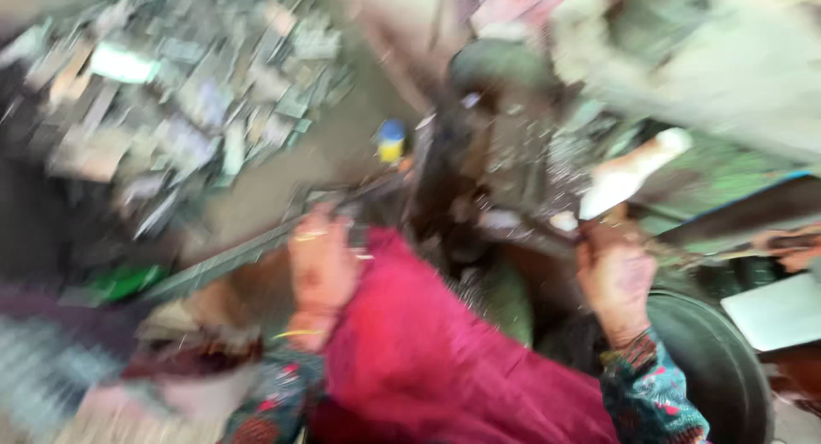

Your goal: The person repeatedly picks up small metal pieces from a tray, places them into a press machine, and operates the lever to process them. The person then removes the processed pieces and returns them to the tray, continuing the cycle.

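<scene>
Right hand (614, 277) clenched round the white-wrapped lever handle (629, 177) slanting up to the far right, left hand (321, 260) pressed flat on the long metal strip (231, 260) running near-left.

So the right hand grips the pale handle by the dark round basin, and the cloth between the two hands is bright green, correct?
Not quite. The head view shows the cloth between the hands is deep pink-red, not green. The rest holds: the right hand has its grip around the base of the pale handle, with the dark round basin just beside it. The left hand rests at the cloth's other edge.
</scene>
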